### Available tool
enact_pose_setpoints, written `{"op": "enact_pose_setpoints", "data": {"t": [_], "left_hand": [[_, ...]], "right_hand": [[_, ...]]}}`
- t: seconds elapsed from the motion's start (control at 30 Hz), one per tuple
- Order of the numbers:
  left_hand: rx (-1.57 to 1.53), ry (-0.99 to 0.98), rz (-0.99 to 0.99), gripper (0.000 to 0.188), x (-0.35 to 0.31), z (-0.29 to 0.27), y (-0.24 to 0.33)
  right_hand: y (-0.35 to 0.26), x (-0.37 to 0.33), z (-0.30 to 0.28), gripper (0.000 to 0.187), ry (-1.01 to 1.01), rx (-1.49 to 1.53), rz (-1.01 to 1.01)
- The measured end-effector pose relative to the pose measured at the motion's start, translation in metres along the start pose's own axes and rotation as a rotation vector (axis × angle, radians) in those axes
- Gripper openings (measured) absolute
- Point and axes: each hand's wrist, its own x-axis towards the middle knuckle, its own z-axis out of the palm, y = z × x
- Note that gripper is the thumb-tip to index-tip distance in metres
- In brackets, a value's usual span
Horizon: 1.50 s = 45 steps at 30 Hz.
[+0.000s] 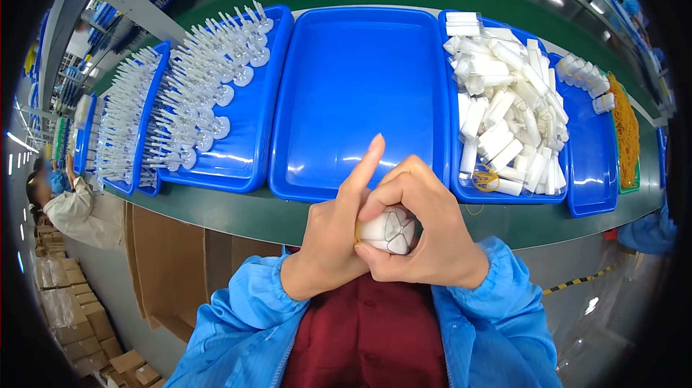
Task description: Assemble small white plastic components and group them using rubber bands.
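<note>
Just past the front of my body, my two hands hold a bundle of white film-wrapped pieces point(388, 231), whose rounded end faces right. My right hand point(440, 233) curls around it, thumb below and fingers above. My left hand point(328, 240) closes against the bundle's left side, its index finger pointing up and its other fingers mostly hidden. A thin yellow band, likely a rubber band point(357, 232), shows between the bundle and my left hand. Similar white wrapped pieces point(497, 114) fill a blue tray point(455, 184) to the right.
A bare blue tray point(360, 92) lies ahead on the green table point(238, 208). Left trays hold upright clear-based stems point(202, 85). Farther right, another blue tray point(587, 150) carries wrapped bundles point(580, 74) beside a heap of yellow rubber bands point(624, 128). Another person point(79, 204) sits at far left.
</note>
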Motion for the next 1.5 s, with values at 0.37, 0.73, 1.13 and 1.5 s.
{"op": "enact_pose_setpoints", "data": {"t": [0.37, 0.73, 1.13, 1.5], "left_hand": [[-0.859, -0.114, -0.546, 0.100, -0.004, -0.002, 0.007], [-0.837, -0.121, -0.406, 0.101, 0.019, 0.019, 0.015], [-0.024, 0.407, -0.420, 0.045, 0.002, -0.063, -0.043], [0.897, 0.372, -0.219, 0.011, -0.044, -0.132, -0.070]], "right_hand": [[0.000, -0.011, 0.004, 0.038, 0.227, -0.475, -0.163], [-0.015, -0.033, -0.064, 0.047, 0.205, -0.576, -0.058], [0.159, -0.070, -0.386, 0.037, 0.798, -1.206, 0.408], [0.218, -0.122, -0.454, 0.035, 0.491, -1.492, 0.399]]}}
